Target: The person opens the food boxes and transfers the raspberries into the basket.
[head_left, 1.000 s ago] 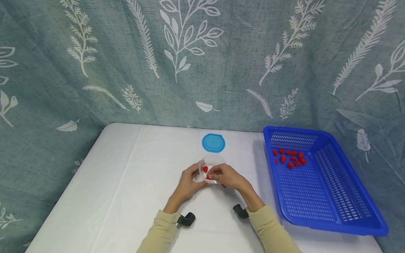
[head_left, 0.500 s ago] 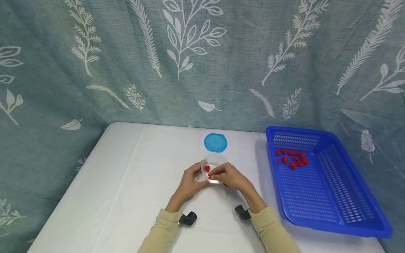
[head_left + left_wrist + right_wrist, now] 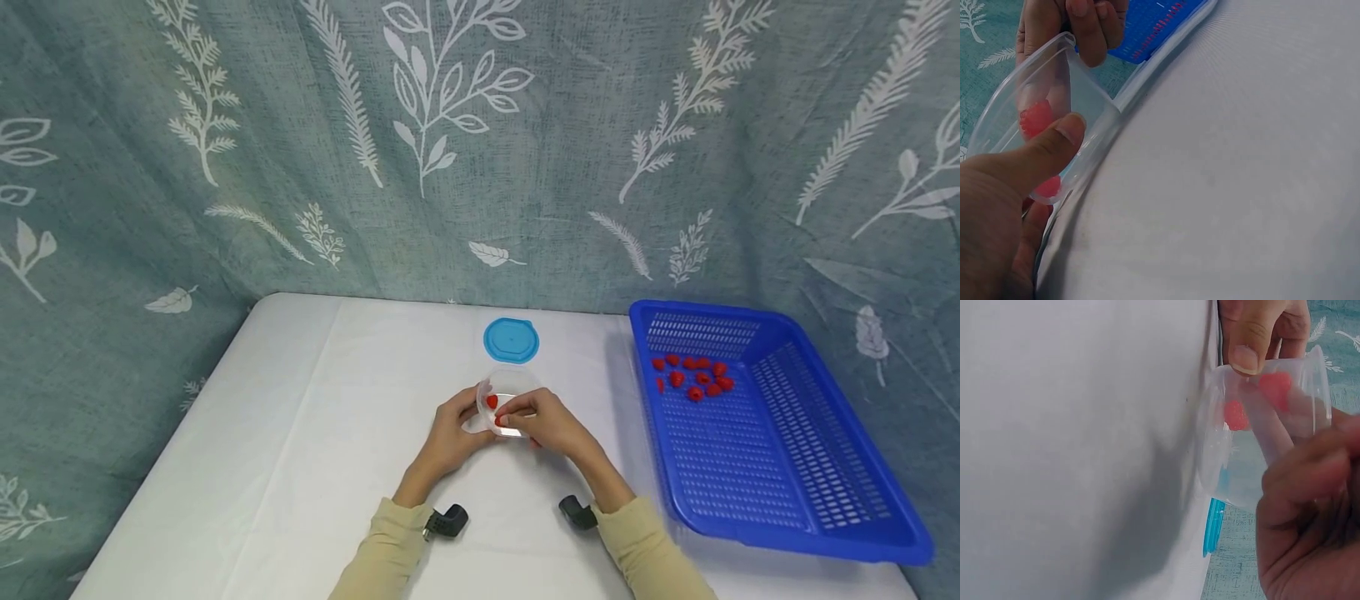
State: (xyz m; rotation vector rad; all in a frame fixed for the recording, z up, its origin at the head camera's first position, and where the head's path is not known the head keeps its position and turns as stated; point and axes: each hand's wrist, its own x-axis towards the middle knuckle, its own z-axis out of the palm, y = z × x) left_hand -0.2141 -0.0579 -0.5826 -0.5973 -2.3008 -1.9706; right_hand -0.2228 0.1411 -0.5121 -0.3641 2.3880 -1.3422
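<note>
A clear plastic tub [image 3: 517, 381] stands tilted over the white table, gripped at its left side by my left hand [image 3: 447, 435]. The left thumb [image 3: 1054, 147] presses along its outer wall. My right hand [image 3: 551, 423] reaches in through the mouth, and its fingertips pinch a red raspberry [image 3: 1275, 389] inside the tub. Another raspberry [image 3: 492, 401] lies against the inner wall near the left fingers. Both berries show through the clear plastic in the wrist views.
Behind the tub lies a round blue lid [image 3: 511, 340] with a small tab. A large blue plastic basket [image 3: 750, 467] stands at the right, several raspberries [image 3: 695, 393] gathered at its far left. A green leaf-patterned curtain [image 3: 555, 167] hangs behind the table.
Both hands stay almost in place at the tub. The right fingertips remain inside it with the raspberry, and the head view has shifted slightly.
</note>
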